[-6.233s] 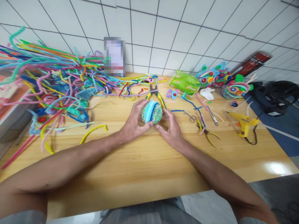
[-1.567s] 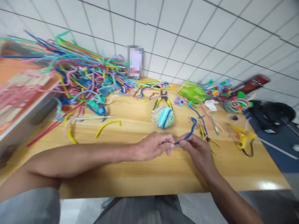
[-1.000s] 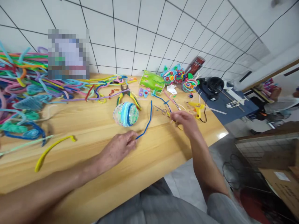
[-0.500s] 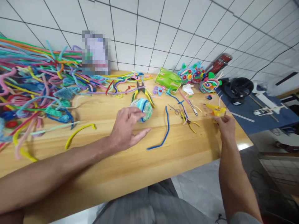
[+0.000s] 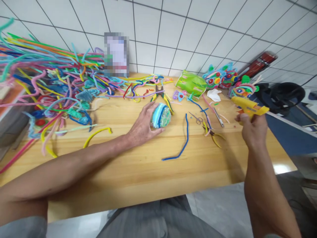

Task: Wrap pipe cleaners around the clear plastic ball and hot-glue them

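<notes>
While gripping a yellow glue gun in the right hand, cups a ball with the left hand near the middle of the wooden table. With the left, clasps the ball from its left side, thumb toward the near edge and fingers toward the far edge. With the right, clamps firmly round the handle of the glue gun, over the right end of the table, nozzle turned leftward. On the ball, light and dark blue bands beside a green speckled end. Between the two hands, nearer the ball, a bent blue pipe cleaner, loose on the table. Just behind the ball, pliers with spread green-and-yellow handles. Short of the right hand, scissors, a slim knife or pen (cannot tell which) and yellow-handled cutters. Farther back, a green packet beside colourful animal heads. At far left, a tangled heap of pipe cleaners.
</notes>
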Demonstrator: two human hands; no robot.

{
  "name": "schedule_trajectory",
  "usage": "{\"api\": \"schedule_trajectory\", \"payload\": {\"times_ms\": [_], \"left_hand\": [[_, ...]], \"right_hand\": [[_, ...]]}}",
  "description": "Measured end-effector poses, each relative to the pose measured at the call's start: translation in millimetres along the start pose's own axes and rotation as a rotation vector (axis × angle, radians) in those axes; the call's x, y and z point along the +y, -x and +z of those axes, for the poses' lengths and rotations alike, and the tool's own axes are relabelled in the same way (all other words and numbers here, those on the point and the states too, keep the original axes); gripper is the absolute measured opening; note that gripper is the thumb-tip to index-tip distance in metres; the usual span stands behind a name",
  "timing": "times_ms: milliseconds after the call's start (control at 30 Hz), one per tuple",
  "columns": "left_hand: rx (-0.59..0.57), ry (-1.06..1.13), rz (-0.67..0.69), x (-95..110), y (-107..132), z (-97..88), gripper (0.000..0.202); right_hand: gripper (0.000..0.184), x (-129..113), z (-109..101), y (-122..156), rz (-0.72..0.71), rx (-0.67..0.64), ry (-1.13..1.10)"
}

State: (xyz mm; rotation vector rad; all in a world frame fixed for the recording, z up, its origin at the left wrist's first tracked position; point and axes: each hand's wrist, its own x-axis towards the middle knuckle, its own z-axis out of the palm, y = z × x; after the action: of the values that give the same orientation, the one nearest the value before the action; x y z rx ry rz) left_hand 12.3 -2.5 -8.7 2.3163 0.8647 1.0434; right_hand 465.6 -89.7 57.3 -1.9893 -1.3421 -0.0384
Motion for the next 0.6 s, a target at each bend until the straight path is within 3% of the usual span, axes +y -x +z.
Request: {"api": "schedule_trajectory", "payload": {"times_ms": [67,167,267,433,600], "left_hand": [[0.011,0.000,-0.012,-1,-2,0.2,0.093],[0.051,0.002,-0.039,-4,-3,1.4,0.095],[0.091,0.026,-0.070,-6,-5,4.9,0.098],[0.105,0.041,-0.007,-6,-9,11.9,0.088],[0.130,0.032,0.055,-10,-7,12.9,0.087]], "right_hand": [[0.012,-46,8,6,0.022,0.014,-0.166],[0.024,-110,28,23,0.031,-0.093,-0.237],[0.033,-146,54,42,0.002,-0.138,-0.329],[0.035,-159,88,61,-0.155,-0.183,-0.294],[0.022,-154,94,65,-0.267,-0.112,-0.240]]}}
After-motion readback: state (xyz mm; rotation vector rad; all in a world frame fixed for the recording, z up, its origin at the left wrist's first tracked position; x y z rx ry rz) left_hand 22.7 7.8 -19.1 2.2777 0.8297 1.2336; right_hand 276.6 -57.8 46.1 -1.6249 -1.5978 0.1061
